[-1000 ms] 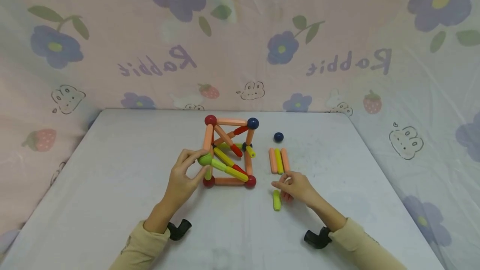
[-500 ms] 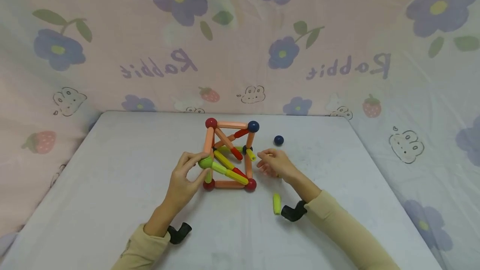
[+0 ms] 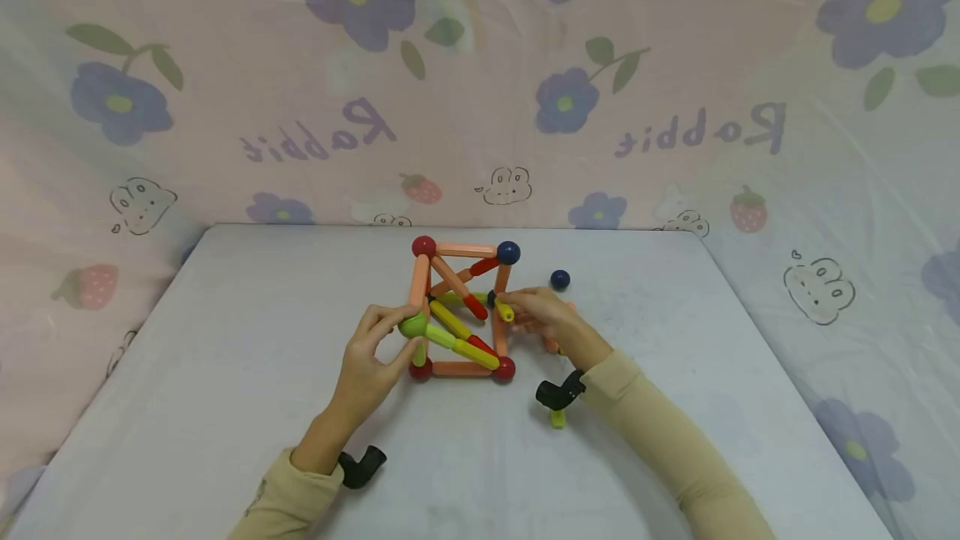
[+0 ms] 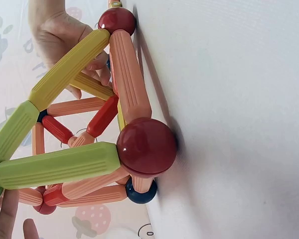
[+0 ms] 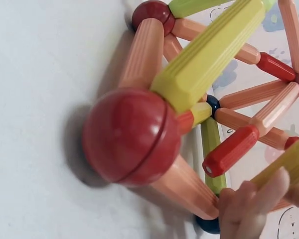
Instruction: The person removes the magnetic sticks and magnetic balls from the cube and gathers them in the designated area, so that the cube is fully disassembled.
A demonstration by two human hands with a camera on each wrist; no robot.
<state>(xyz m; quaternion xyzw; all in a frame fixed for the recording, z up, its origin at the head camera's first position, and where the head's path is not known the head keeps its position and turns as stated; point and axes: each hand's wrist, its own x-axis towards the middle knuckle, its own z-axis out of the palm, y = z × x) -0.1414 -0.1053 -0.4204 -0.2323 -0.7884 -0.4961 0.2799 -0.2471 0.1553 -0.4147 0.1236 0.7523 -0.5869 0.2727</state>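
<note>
A frame of magnetic sticks and balls stands on the table in the head view, with red balls (image 3: 504,369) at its front base and a blue ball (image 3: 508,252) at its back top. My left hand (image 3: 371,361) pinches the green ball (image 3: 412,324) at its front left. From that ball, light green and yellow sticks (image 3: 476,352) slope down to the front right red ball. At the right side, my right hand (image 3: 551,319) pinches a short yellow stick (image 5: 291,162) that juts from a dark blue ball (image 5: 208,224). A red-tipped orange stick (image 5: 231,149) hangs free-ended inside.
A loose blue ball (image 3: 559,279) lies right of the frame. Loose sticks (image 3: 552,346) are mostly hidden under my right hand. A short green stick (image 3: 557,420) shows below the black wrist mount (image 3: 560,392). Patterned cloth hangs behind the table (image 3: 225,340).
My right hand has moved left and away from the loose sticks to the frame, where it has taken hold of the yellow stick. The left hand stays on the green ball.
</note>
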